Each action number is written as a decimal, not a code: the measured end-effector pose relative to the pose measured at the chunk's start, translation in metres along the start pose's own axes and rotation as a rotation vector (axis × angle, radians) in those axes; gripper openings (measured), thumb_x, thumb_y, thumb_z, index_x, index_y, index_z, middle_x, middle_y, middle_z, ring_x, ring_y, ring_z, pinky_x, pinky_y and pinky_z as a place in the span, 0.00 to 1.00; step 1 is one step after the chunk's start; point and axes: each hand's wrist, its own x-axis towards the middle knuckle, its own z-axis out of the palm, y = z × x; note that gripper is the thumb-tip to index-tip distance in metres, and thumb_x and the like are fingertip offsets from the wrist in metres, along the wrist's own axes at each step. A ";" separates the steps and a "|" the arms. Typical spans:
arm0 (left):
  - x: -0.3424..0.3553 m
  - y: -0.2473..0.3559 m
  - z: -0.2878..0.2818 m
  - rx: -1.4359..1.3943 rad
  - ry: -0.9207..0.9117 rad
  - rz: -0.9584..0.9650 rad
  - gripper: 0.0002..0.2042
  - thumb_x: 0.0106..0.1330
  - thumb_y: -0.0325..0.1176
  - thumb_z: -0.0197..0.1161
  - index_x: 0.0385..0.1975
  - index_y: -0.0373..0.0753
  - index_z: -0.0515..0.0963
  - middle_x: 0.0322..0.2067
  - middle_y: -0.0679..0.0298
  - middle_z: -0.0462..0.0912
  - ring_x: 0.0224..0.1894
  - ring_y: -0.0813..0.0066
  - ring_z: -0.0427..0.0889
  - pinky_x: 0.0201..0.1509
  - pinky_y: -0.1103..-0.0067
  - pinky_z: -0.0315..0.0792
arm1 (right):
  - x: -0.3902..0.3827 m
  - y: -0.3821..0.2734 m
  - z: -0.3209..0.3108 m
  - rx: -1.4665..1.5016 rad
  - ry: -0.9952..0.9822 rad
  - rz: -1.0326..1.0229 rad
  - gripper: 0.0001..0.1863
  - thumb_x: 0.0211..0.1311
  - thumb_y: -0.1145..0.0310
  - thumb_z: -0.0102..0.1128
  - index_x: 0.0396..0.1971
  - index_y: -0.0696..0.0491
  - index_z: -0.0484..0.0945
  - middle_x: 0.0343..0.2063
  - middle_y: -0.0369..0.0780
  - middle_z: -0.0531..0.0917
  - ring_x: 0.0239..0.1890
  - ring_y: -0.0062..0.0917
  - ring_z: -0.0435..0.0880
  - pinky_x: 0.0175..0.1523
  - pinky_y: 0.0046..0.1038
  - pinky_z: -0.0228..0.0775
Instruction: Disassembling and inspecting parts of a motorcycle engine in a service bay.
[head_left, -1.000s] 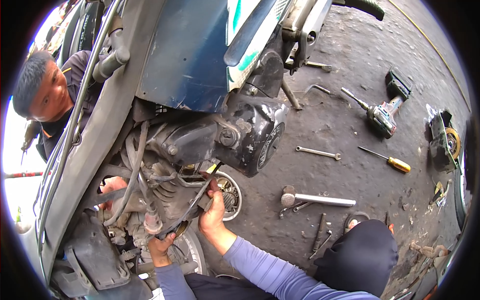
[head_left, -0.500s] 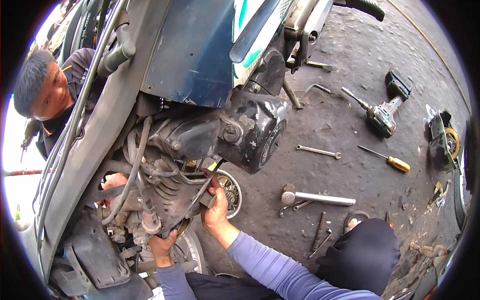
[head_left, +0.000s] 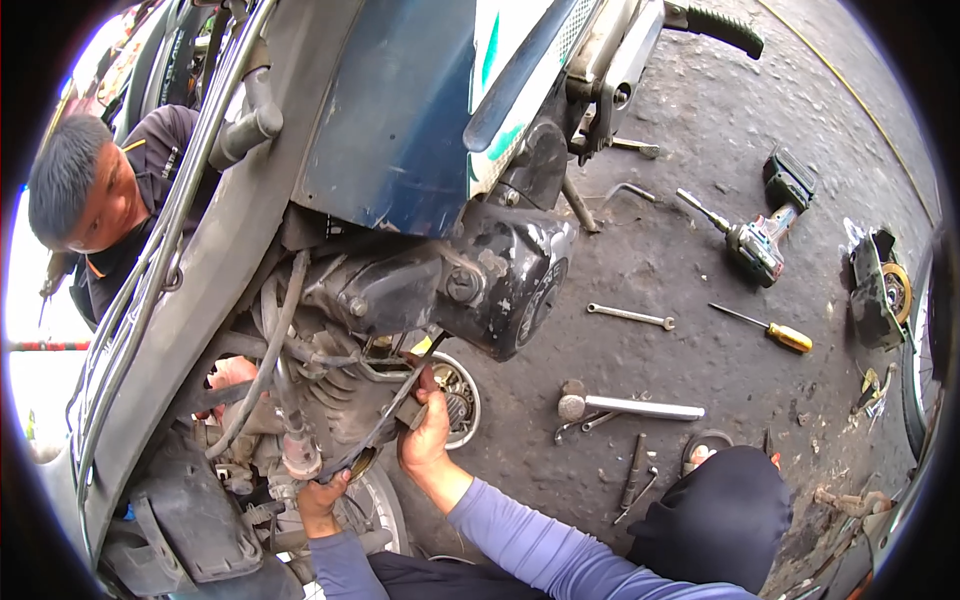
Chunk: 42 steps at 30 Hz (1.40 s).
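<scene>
Under the motorcycle's engine [head_left: 335,400], my two hands hold a thin, dark, curved strip [head_left: 392,408] whose kind I cannot make out. My left hand [head_left: 320,503] grips its lower end, beside a corroded pipe joint [head_left: 301,457]. Higher up and to the right, my right hand [head_left: 428,440] is closed around the strip, with a small dark block [head_left: 409,412] by its fingers. The strip's top end runs up below the scuffed black engine cover [head_left: 510,285]. A brassy ring-like edge [head_left: 364,462] shows next to my left hand.
Right of my hands lies a bowl of metal parts [head_left: 460,405]. Across the ground are a hammer [head_left: 573,402], a wrench [head_left: 632,317], a screwdriver [head_left: 790,337], a cordless driver [head_left: 757,250] and a box [head_left: 878,290]. A person [head_left: 150,190] crouches behind the frame; another hand [head_left: 232,375] shows past the engine.
My left hand has dropped slightly, and the strip's lower end has tilted to show the brassy edge. The yellow patch near its top no longer shows. The whole view has shifted a little.
</scene>
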 end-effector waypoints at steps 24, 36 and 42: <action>-0.009 0.029 0.009 -0.116 0.087 0.045 0.32 0.43 0.42 0.70 0.47 0.28 0.69 0.42 0.56 0.76 0.41 0.67 0.74 0.51 0.75 0.66 | 0.006 0.010 -0.019 -0.183 -0.085 -0.118 0.29 0.66 0.56 0.32 0.59 0.60 0.62 0.56 0.42 0.68 0.59 0.28 0.65 0.64 0.27 0.51; -0.010 0.027 0.011 -0.136 0.124 0.112 0.33 0.42 0.37 0.68 0.50 0.27 0.67 0.43 0.55 0.76 0.43 0.63 0.74 0.53 0.74 0.65 | 0.009 0.015 -0.022 -0.120 -0.131 -0.108 0.28 0.67 0.55 0.33 0.57 0.61 0.63 0.57 0.42 0.68 0.60 0.27 0.64 0.65 0.26 0.50; -0.003 0.044 0.007 -0.115 0.026 -0.075 0.22 0.41 0.33 0.64 0.38 0.28 0.76 0.32 0.56 0.81 0.34 0.67 0.78 0.46 0.76 0.70 | 0.002 0.008 -0.014 -0.047 -0.053 -0.051 0.28 0.66 0.55 0.33 0.58 0.58 0.63 0.56 0.41 0.69 0.59 0.27 0.65 0.64 0.26 0.52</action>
